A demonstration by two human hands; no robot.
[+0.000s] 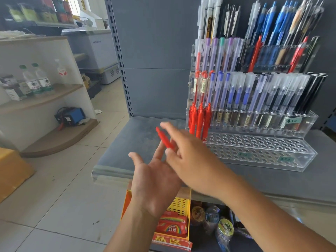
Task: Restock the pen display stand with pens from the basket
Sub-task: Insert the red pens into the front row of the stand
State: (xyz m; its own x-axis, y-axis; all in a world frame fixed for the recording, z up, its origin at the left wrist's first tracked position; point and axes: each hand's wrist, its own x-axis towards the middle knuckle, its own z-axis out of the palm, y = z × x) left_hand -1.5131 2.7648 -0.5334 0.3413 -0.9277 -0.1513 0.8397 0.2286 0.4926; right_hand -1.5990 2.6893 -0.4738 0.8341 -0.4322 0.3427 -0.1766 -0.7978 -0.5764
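Red pen (164, 140), pinched by right hand (189, 155) (blurred)

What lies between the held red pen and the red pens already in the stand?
Head view: only the right hand and bare grey shelf separate the held red pen from the stand's red pens.

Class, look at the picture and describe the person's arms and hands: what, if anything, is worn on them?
The left forearm and right forearm are bare right to the picture's edge, so no sleeves show. The left hand and right hand wear no gloves, and no watch, bracelet or ring is visible.
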